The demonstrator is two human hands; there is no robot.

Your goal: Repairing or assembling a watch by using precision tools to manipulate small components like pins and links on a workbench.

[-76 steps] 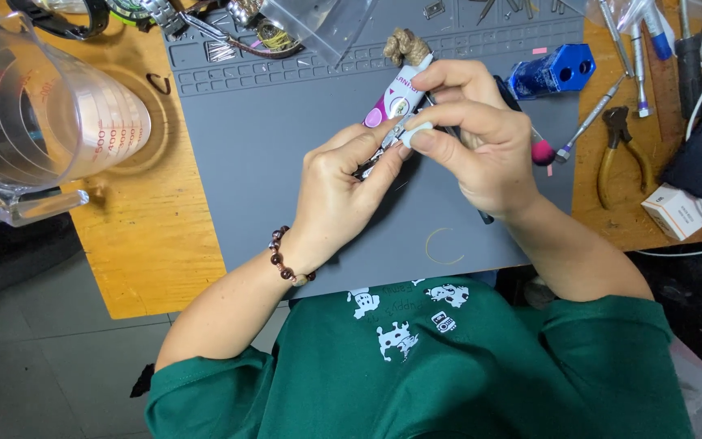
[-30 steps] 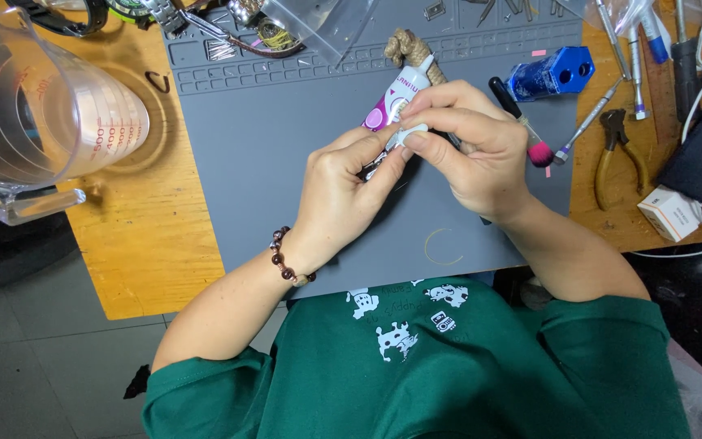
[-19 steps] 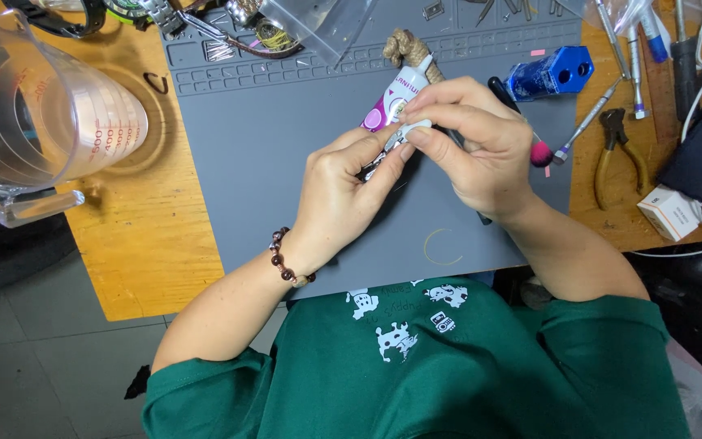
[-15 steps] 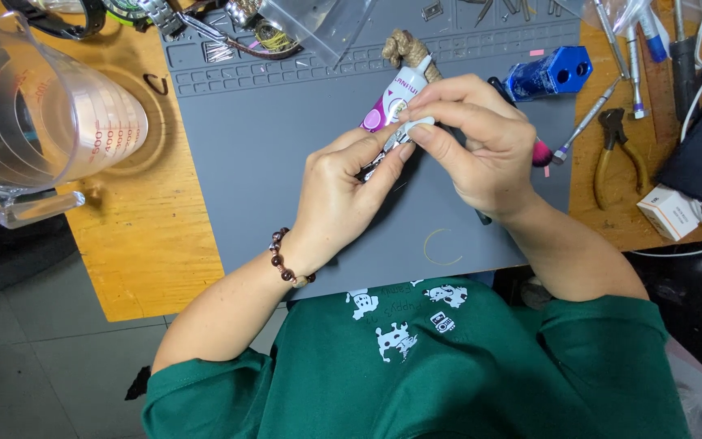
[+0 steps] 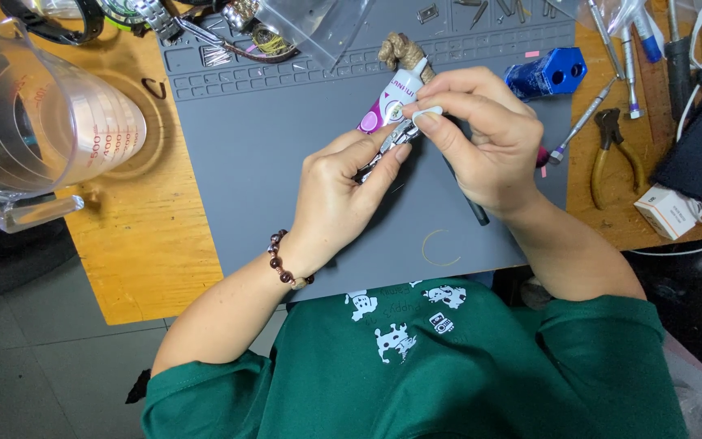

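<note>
Over the grey work mat [image 5: 270,122], my left hand [image 5: 336,192] pinches a small silvery metal piece [image 5: 394,140], perhaps a watch-band part, between thumb and fingers. My right hand [image 5: 481,138] holds a small white and purple tube [image 5: 389,99] with its white cap end pressed against that metal piece. A dark slim tool [image 5: 471,205] pokes out below the right palm. A bead bracelet [image 5: 284,262] circles the left wrist.
A clear measuring jug [image 5: 34,122] stands at the left on the wooden bench. A blue metal block [image 5: 548,73], pliers [image 5: 607,150], screwdrivers and a small white box [image 5: 669,213] lie at the right. Watch bands and a plastic bag [image 5: 318,24] sit along the mat's far edge.
Both hands stay together over the mat. The fingers of my right hand shift slightly on the tube and the metal piece; nothing else moves.
</note>
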